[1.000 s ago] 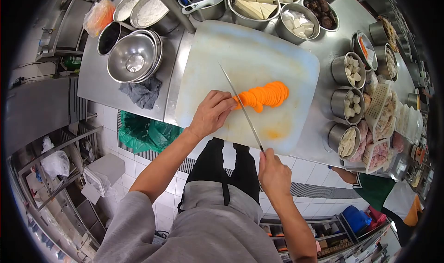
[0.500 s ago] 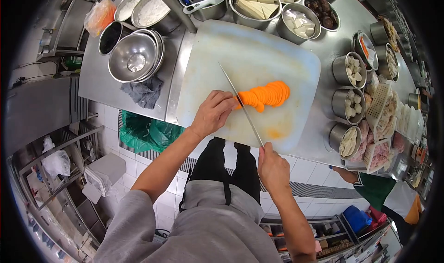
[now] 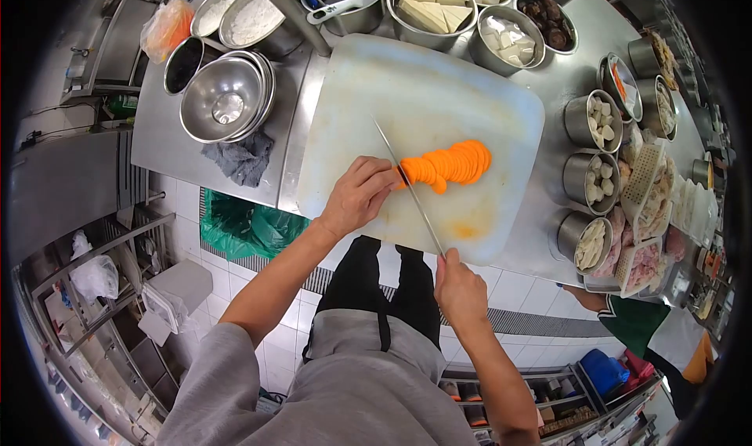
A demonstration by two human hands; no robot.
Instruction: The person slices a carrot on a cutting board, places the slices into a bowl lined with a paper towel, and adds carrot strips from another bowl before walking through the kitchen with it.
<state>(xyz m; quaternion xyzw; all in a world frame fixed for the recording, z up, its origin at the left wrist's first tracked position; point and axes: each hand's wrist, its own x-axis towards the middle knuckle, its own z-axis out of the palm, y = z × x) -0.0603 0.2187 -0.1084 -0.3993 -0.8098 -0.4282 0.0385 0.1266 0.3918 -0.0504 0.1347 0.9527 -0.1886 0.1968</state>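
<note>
A carrot (image 3: 448, 164) lies on the white cutting board (image 3: 368, 70), most of it in thin overlapping orange slices fanned out to the right. My left hand (image 3: 359, 197) is closed around the uncut left end, its fingertips bent close to the blade. In my right hand (image 3: 460, 289) is the handle of a long kitchen knife (image 3: 423, 212). The blade slants up and left across the board, between my left fingertips and the slices. My left fingers hide most of the carrot's end.
Stacked steel bowls (image 3: 223, 101) and a grey cloth (image 3: 239, 160) sit left of the board. Tofu (image 3: 433, 7) and other ingredients fill containers behind it. Along the right stand steel pots (image 3: 591, 181) and baskets of meat (image 3: 641, 266). A green-lined bin (image 3: 249, 223) is below; another person (image 3: 654, 328) stands at right.
The knife has shifted slightly down, its tip now lower on the board. My left hand stays at the carrot's end, and the slices look much the same.
</note>
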